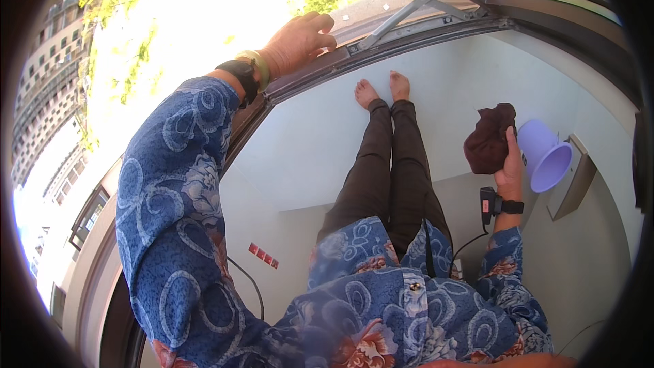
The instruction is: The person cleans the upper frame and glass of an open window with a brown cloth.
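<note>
At the open window, my left hand reaches over the lower part of the dark window frame, its fingers bent and gripping at the outer edge. How far the fingertips wrap round it is partly hidden. A metal window stay slants up from the frame just right of this hand. On the other side, my right hand grips a bunched dark maroon cloth, thumb along its right side. The cloth hangs in front of a pale wall surface, close beside a light purple bucket.
My bare feet stand on a pale surface below the window. The purple bucket is by a box-like ledge at right. A red socket strip and a dark cable lie at lower left. Buildings and trees show outside.
</note>
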`<state>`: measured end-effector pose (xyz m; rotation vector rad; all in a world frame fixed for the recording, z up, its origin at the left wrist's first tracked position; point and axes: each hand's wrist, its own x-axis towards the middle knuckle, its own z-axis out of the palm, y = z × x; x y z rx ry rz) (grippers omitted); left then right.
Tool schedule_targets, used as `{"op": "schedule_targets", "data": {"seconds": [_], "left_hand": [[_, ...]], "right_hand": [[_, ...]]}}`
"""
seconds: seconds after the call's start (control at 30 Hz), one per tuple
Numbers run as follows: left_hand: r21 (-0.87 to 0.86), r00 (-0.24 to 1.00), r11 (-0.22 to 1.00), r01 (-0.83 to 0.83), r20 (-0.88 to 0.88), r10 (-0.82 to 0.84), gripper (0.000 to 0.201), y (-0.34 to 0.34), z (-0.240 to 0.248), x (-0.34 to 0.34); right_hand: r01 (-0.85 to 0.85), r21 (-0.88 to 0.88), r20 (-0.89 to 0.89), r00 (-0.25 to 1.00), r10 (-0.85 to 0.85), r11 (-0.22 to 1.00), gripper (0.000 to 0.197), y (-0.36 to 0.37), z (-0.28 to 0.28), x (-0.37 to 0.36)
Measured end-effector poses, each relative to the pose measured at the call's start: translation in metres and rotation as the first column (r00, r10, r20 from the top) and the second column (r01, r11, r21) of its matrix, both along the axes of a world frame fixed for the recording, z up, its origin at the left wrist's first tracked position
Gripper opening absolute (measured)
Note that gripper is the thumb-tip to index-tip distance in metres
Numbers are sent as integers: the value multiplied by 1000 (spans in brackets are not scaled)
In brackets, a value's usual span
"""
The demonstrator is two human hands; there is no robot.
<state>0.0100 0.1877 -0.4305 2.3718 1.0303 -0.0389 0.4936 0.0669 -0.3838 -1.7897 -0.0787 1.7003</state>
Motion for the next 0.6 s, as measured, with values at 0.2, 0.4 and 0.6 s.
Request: {"op": "schedule_targets", "data": {"seconds": [0.2, 0.4, 0.6], "left_hand": [[-36, 991, 995, 97, 96, -93, 7, -23, -8, 13], [57, 978, 981, 184, 93, -188, 5, -26, -11, 15], [63, 957, 955, 289, -5, -290, 4, -27, -8, 15]], "right_hand": [[-3, 0, 17, 1000, 3, 1000, 50, 2, 2, 2], [-11, 1, -11, 1000, 11, 1000, 51, 4, 0, 5], [-19, 2, -8, 1000, 19, 1000, 51, 8, 3, -3]]}}
